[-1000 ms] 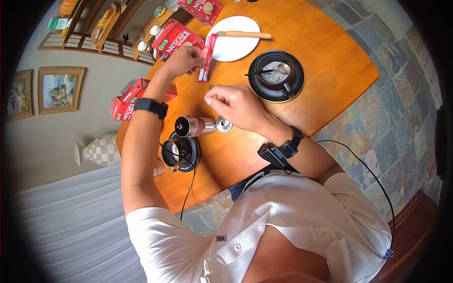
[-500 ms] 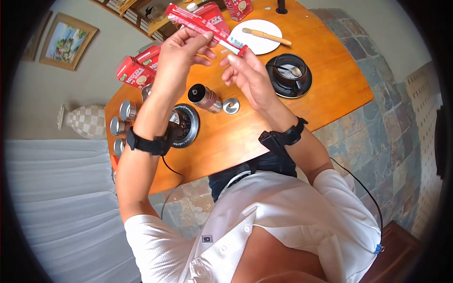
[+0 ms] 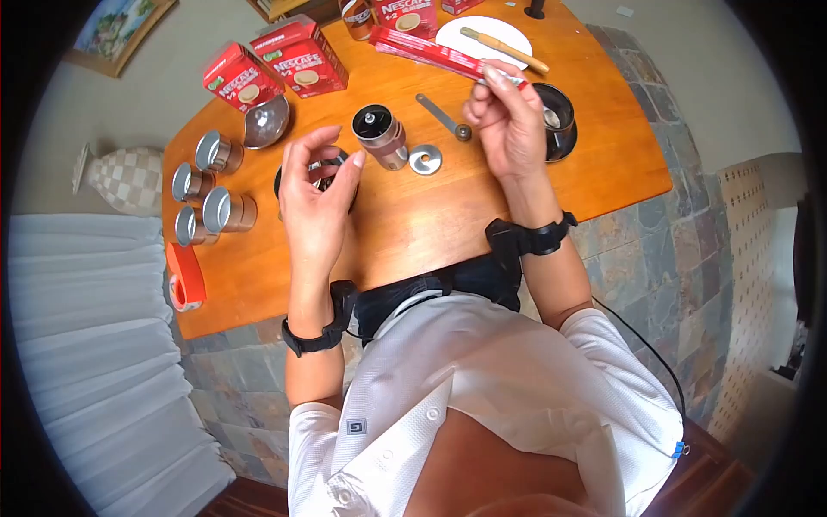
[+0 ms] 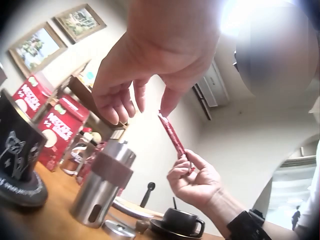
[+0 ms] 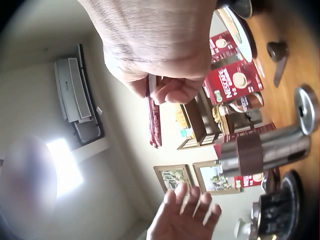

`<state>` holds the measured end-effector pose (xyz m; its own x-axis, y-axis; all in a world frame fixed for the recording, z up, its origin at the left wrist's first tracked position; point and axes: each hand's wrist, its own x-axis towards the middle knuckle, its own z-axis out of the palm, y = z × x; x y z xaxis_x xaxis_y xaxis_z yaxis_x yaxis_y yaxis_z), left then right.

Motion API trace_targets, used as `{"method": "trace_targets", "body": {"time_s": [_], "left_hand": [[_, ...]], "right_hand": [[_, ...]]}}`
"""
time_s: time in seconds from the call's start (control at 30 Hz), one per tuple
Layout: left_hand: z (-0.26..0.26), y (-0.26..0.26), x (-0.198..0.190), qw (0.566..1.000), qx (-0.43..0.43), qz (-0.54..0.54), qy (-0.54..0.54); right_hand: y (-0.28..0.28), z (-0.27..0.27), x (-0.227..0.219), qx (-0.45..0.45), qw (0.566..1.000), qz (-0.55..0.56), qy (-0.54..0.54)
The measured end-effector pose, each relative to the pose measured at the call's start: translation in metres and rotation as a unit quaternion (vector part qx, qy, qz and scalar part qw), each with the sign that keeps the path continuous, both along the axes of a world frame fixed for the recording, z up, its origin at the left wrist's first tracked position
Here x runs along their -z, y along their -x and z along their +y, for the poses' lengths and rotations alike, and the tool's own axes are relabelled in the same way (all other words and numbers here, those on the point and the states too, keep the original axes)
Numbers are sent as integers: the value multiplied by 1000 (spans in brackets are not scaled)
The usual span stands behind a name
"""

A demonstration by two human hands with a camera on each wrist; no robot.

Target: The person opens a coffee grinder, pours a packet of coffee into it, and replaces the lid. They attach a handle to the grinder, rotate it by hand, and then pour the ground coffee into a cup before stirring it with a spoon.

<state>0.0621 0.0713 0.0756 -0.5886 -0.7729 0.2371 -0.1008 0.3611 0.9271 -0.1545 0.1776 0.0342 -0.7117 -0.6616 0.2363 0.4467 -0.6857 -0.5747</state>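
Observation:
My right hand (image 3: 498,82) is raised above the orange table (image 3: 431,224) and pinches one end of a long red sachet stick (image 3: 426,50), which points away to the far left. The right wrist view shows the sachet (image 5: 154,117) between thumb and fingers (image 5: 167,90). My left hand (image 3: 326,164) hovers with relaxed, spread fingers and holds nothing, above a black mug on a saucer (image 3: 334,169). A steel coffee grinder (image 3: 379,136) stands just right of that hand; its round lid (image 3: 425,158) and a metal scoop (image 3: 444,115) lie beside it. In the left wrist view the sachet (image 4: 172,135) is clear of my left fingers (image 4: 117,107).
A black cup on a saucer (image 3: 558,116) sits under my right hand. A white plate with a wooden-handled knife (image 3: 482,34) and red Nescafe boxes (image 3: 301,56) stand at the far side. Several tins (image 3: 226,209), a metal bowl (image 3: 265,121) and an orange object (image 3: 185,276) fill the left.
My left hand let go of the sachet and dropped toward the black mug. My right hand keeps the sachet by its end and has moved right, over the black cup.

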Motion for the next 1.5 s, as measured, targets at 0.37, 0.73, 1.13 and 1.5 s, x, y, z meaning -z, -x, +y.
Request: {"method": "trace_targets", "body": {"time_s": [0.37,0.73,1.13,1.5], "left_hand": [[-25,19,26,984,12,-131,119],[-28,37,43,994,50,-82,57],[-30,37,50,996,50,-47,52],[-30,36,50,994,42,-67,75]], "right_hand": [[-3,13,6,69,977,128,-156],[-20,16,-6,165,912,278,-252],[-26,18,-12,187,876,355,-267],[-29,19,-15,202,858,382,-277]]}}
